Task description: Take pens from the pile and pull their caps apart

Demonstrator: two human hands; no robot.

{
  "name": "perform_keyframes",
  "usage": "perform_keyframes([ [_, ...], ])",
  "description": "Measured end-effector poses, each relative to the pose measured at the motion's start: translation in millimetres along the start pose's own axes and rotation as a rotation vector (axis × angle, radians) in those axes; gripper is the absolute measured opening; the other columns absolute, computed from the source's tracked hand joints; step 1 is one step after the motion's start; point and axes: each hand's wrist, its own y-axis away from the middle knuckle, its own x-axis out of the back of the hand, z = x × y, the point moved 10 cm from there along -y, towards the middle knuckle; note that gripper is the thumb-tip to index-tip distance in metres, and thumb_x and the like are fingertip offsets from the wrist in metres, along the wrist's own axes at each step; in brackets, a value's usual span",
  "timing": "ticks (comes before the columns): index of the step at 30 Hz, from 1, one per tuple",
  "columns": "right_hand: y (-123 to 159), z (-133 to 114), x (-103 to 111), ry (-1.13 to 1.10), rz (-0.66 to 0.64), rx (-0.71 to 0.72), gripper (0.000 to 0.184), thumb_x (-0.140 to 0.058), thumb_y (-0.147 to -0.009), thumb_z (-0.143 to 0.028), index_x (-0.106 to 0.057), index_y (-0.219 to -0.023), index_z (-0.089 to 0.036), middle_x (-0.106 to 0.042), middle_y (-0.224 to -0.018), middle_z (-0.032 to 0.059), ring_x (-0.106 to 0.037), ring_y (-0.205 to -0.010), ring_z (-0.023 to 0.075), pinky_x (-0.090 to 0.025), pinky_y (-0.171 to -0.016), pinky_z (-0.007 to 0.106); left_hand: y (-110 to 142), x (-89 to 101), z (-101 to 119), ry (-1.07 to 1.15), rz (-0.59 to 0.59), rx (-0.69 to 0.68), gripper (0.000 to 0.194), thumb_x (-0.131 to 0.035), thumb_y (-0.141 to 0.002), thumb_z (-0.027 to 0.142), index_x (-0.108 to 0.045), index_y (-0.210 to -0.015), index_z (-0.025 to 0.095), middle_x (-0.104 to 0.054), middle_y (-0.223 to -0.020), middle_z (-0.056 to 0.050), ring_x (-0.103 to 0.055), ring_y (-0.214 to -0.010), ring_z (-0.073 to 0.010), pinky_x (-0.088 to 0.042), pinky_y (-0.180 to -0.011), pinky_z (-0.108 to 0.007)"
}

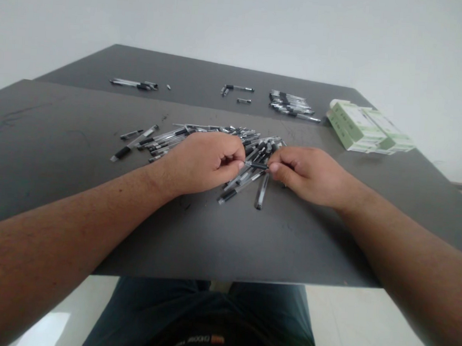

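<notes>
Between my two hands a pen (257,165) lies roughly level, its black grip section showing in the gap. My left hand (212,158) pinches the pen's narrow end with thumb and forefinger. At the other end the fingers of my right hand (304,173) are closed round it and hide that part. Beneath and behind the hands spreads a loose pile of pens (170,140) with clear barrels and black grips. One capped end points towards me on a separate pen (262,191), just below the held one.
Farther back on the dark table (226,246) lie a small bunch of pens (134,84), a lone pen (240,88) with loose caps near it, and a row of pens (293,104). Green and white boxes (361,127) stand at the right. The table's front edge is near my lap.
</notes>
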Motion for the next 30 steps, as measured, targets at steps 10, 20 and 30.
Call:
perform_keyframes([
  [10, 0.0, -1.0, -0.6, -0.005, -0.004, 0.005, 0.023, -0.058, -0.106, -0.039, -0.072, -0.095, -0.024, -0.076, -0.083, 0.0025, -0.066, -0.074, 0.0192, -0.042, -0.071, 0.032, -0.7, -0.3, -0.2, -0.003, 0.002, -0.01, 0.021, -0.06, -0.097, 0.03, -0.077, -0.091, 0.021, -0.074, -0.08, -0.001, -0.066, -0.074, -0.0191, -0.049, -0.075, -0.034],
  [20, -0.1, -1.4, -1.2, -0.004, -0.017, 0.013, 0.023, -0.057, -0.106, -0.038, -0.07, -0.093, -0.024, -0.076, -0.083, 0.0025, -0.066, -0.073, 0.0194, -0.043, -0.071, 0.032, 0.6, -0.3, 0.1, -0.012, 0.006, -0.016, 0.022, -0.06, -0.098, 0.031, -0.078, -0.092, 0.021, -0.075, -0.082, -0.002, -0.067, -0.075, -0.0196, -0.049, -0.076, -0.034],
  [30, 0.4, 4.6, -2.3, -0.05, -0.027, -0.041, 0.011, -0.068, -0.097, -0.034, -0.071, -0.097, -0.024, -0.075, -0.079, 0.0001, -0.066, -0.069, 0.0179, -0.043, -0.067, 0.031, 0.3, 0.5, -0.3, -0.003, 0.008, -0.015, 0.021, -0.06, -0.098, 0.03, -0.077, -0.091, 0.021, -0.074, -0.081, -0.002, -0.067, -0.074, -0.0194, -0.049, -0.077, -0.034],
])
